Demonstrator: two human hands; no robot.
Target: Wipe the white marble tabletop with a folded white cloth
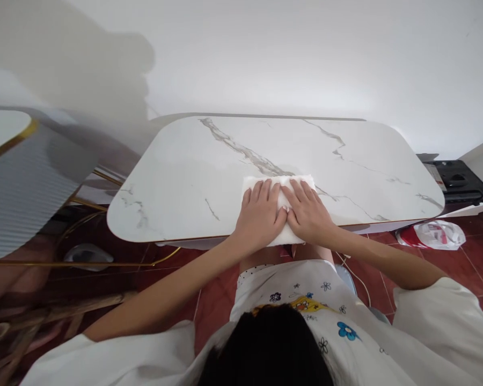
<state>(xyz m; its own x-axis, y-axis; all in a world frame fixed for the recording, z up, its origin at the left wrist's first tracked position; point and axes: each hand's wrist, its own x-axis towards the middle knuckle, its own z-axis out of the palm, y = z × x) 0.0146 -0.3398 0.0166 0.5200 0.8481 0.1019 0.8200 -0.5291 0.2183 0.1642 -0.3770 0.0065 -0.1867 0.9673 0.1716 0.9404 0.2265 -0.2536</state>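
White cloth (285, 234) lies on the marble-patterned counter (185, 171), nr edge, abt mid-length, its close end just past the rim. L hand (258, 215) & R hand (310, 215) rest on it palms down, side by side, fingers a bit apart, thumbs almost meeting. Red-and-clear plastic bag (440, 235) on tiled floor (478, 262), nr counter's R end.

White top (370, 348), loose sleeves (443, 321); blue flower (347, 331), yellow patch (314, 304), dark-outlined blossoms (326, 286), black-dotted edge (254, 273).
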